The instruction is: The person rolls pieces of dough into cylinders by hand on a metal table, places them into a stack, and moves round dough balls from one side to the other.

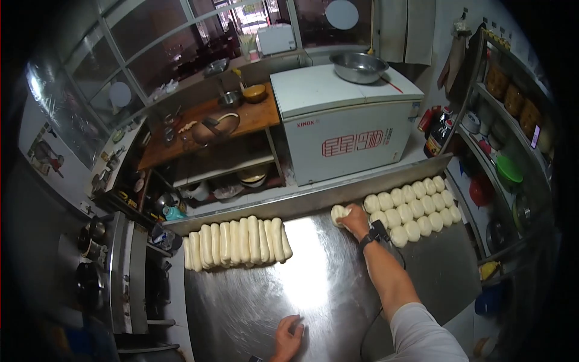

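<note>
My right hand [354, 220] reaches to the far side of the steel worktop [241, 314], its fingers closed round the edge of a pale dough ball [339, 213]. Just to the right of it, rows of similar round dough balls [412, 211] sit close together. My left hand [289, 338] is low over the front of the worktop, fingers loosely bent and thumb apart, with nothing visible in it. Beyond it, towards the back left, long dough rolls [238, 242] lie side by side, touching one another.
A raised metal edge [313, 194] runs along the worktop's back. Behind stand a white chest freezer [350, 136] with a steel bowl [359, 67] and a wooden counter [181, 137]. Shelves [497, 145] line the right; a stove [96, 259] stands left. A dark cable [369, 329] hangs near my right arm.
</note>
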{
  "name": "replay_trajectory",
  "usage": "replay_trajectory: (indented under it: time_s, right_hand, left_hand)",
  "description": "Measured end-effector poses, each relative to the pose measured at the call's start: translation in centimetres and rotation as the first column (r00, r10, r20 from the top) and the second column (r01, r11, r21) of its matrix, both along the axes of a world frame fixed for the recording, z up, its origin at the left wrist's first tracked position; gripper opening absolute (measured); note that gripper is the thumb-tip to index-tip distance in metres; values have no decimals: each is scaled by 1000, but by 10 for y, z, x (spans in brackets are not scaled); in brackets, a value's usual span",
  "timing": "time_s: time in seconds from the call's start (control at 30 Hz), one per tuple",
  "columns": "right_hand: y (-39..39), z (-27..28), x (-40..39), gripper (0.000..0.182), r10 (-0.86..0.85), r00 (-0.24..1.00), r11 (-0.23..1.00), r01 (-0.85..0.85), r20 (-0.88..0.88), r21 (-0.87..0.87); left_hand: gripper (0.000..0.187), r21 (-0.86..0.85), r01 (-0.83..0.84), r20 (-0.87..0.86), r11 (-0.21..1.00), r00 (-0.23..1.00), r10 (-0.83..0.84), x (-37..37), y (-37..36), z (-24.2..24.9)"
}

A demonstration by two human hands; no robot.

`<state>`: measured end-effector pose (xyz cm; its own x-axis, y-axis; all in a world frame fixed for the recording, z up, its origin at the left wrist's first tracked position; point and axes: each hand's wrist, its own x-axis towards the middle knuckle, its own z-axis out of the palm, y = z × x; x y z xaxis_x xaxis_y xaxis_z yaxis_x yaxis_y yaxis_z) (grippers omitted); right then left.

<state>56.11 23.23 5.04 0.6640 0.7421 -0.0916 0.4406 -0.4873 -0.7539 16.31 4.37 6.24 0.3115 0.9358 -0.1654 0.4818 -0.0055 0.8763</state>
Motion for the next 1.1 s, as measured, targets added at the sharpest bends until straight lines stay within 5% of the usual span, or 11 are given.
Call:
replay_trajectory:
  time_s: [0.13, 0.2, 0.27, 0.37, 0.47, 0.53, 0.6, 0.77, 0.87, 0.93, 1.1]
  right_hand:
    - [-50, 25, -85, 39, 104, 994, 980, -110, 43, 168]
    - [-109, 71, -147, 43, 356, 913, 929, -369, -200, -32]
    - [-177, 31, -197, 45, 566, 763, 824, -529, -311, 203]
    - [-229, 51, -242, 51, 684, 703, 729, -645, -196, 228]
    - [-243, 55, -238, 54, 671, 657, 731, -663, -344, 159]
    - [-239, 52, -217, 57, 478, 835, 868, -497, -273, 0]
    - [-255, 44, -198, 56, 492, 848, 852, -515, 198, 91]
    - [-345, 10, -198, 66, 736, 565, 673, -673, 374, -307]
    - [-303, 13, -208, 81, 789, 529, 615, -657, 314, -437]
    - [-249, 11, -200, 81, 659, 583, 746, -586, 476, -315]
    - [-290, 8, -209, 83, 767, 539, 640, -676, 348, -366]
  left_hand:
    - [39, -181, -113, 262, 977, 952, 158, 17, 21, -17]
    - [44, -549, -187, 422, 815, 779, 464, 31, 33, 6]
    - [47, -584, -148, 468, 798, 742, 480, 21, 26, 0]
    - [68, -481, 0, 291, 877, 943, 159, -24, 2, -30]
    - [69, -262, -155, 9, 953, 987, 163, -52, -23, -13]
    - [65, -58, -55, -128, 997, 991, 47, -85, -28, 24]
    - [62, 132, 73, -286, 989, 958, -33, -128, -31, 20]
    - [73, 173, 486, -751, 856, 628, -205, -170, -77, 3]
    - [86, 176, 458, -809, 871, 572, -137, -137, -2, 5]
    - [99, 348, 381, -683, 857, 729, -46, -125, 53, -24]
    - [97, 268, 546, -725, 794, 657, -206, -145, 13, -6]
